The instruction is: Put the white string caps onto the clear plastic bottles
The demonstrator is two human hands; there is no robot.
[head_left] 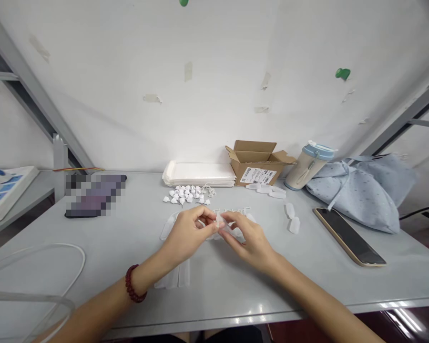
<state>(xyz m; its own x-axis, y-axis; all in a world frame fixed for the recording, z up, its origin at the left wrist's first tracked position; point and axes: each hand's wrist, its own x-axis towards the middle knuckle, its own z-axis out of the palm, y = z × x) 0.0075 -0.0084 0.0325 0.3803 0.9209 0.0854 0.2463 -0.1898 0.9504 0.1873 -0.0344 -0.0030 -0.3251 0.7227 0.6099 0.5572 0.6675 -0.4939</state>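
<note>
Over the middle of the grey table, my left hand (190, 231) and my right hand (249, 239) meet fingertip to fingertip. Both are closed in a pinch on a small translucent plastic piece (220, 220), which the fingers partly cover. Behind and beneath the hands lie more clear pieces with white hook-like ends (238, 210), half hidden. Flat translucent strips (172, 278) rest below my left wrist, which wears a dark red bead bracelet (133, 284). A pile of small white plastic parts (188, 194) sits just beyond my left hand.
Against the wall stand a stack of white trays (200, 174), an open cardboard box (259, 166) and a tilted tumbler (309, 164). Loose translucent sleeves (293, 225) lie at right, near a phone (348, 238) and a blue cloth bag (361, 195). A white cable (82, 257) loops at left.
</note>
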